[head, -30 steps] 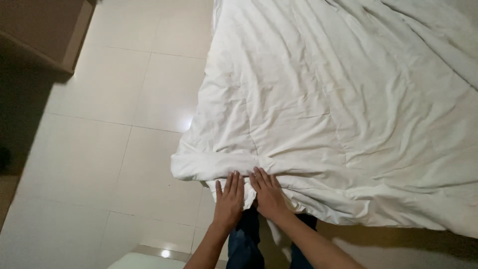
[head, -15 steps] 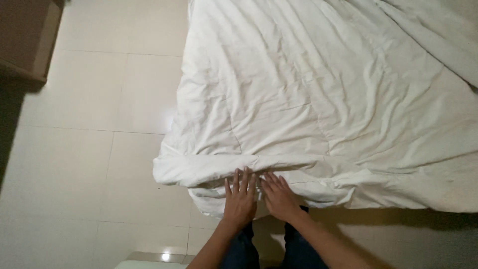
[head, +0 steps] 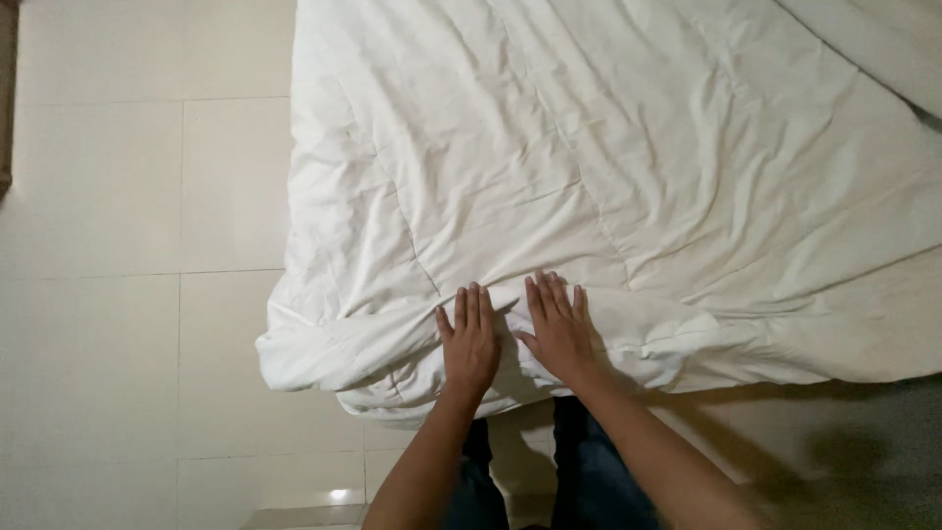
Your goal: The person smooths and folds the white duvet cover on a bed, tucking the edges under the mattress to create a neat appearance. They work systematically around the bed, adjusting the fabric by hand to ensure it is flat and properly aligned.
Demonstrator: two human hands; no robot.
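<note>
A large white quilted duvet (head: 608, 167) lies spread over most of the view, its near edge folded into a thick roll. My left hand (head: 469, 339) rests flat on that rolled edge, fingers straight and slightly apart. My right hand (head: 557, 326) lies flat beside it, just to the right, palm down on the same fold. Neither hand grips the fabric. Both forearms reach up from the bottom of the picture.
Pale cream floor tiles (head: 128, 294) fill the left side and run under the duvet's corner (head: 294, 358). My legs in dark blue trousers (head: 589, 481) stand at the bottom. A brown furniture edge (head: 6, 98) shows at the far left.
The view has shifted so the duvet corner sits further left and nearer. Both hands stay flat on the folded edge, now a little further apart.
</note>
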